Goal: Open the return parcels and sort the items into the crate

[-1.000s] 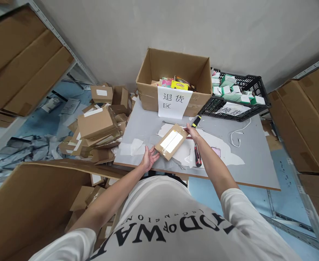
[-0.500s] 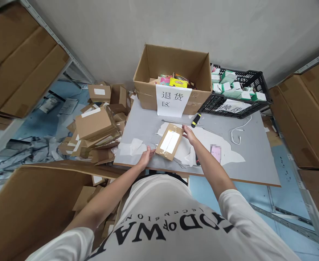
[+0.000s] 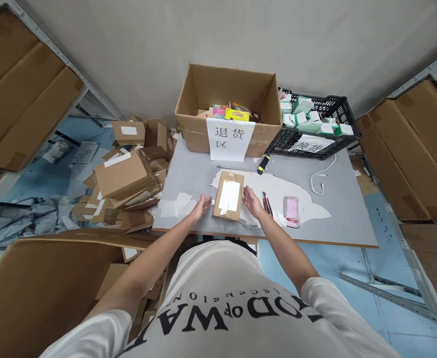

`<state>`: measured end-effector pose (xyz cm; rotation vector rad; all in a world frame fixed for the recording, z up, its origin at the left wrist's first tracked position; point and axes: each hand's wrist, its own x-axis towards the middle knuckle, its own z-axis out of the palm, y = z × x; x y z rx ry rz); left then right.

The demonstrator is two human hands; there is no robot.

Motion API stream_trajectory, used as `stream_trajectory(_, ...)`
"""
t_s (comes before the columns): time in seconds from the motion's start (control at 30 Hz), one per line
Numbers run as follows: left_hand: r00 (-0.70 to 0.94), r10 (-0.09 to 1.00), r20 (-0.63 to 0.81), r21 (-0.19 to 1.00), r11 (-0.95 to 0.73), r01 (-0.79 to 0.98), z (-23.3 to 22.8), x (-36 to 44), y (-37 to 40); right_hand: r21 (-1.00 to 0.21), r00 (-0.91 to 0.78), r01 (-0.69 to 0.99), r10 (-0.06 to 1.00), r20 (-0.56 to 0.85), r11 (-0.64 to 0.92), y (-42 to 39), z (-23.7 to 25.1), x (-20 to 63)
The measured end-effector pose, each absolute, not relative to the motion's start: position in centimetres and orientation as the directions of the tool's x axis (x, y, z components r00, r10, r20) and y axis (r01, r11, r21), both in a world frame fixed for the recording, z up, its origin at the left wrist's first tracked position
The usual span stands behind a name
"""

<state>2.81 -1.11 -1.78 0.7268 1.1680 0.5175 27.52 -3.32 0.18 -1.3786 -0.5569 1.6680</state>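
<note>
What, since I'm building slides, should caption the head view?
Left hand and right hand flank a taped, labelled cardboard parcel on a grey table.

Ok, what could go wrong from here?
1. The red-and-black tool lies right by the right hand; the wrist might knock it, and if it has an exposed blade, that could cut.
2. The box appears to lie partly over the loose white sheet, so it could slide if pushed.
3. The left hand is open beside the box, without a grip, so a one-sided push could turn it.
</note>
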Motion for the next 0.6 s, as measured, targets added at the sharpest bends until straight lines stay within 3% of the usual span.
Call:
stream_trajectory(0.33, 0.609, 0.55, -0.572, 0.689, 0.725, -0.007, 0.7, 3.5, 2.5, -0.705, -0.125, -0.447, 0.818, -0.561, -0.551, -8.6, 0.5, 25.8)
stream_trajectory(0.6, 0.612, 0.579, -0.539, 0.709, 0.704, -0.041, 1.5, 3.9, 1.2, -0.748, -0.17, -0.364, 0.829, -0.532, -0.555, -7.8, 1.2, 26.1)
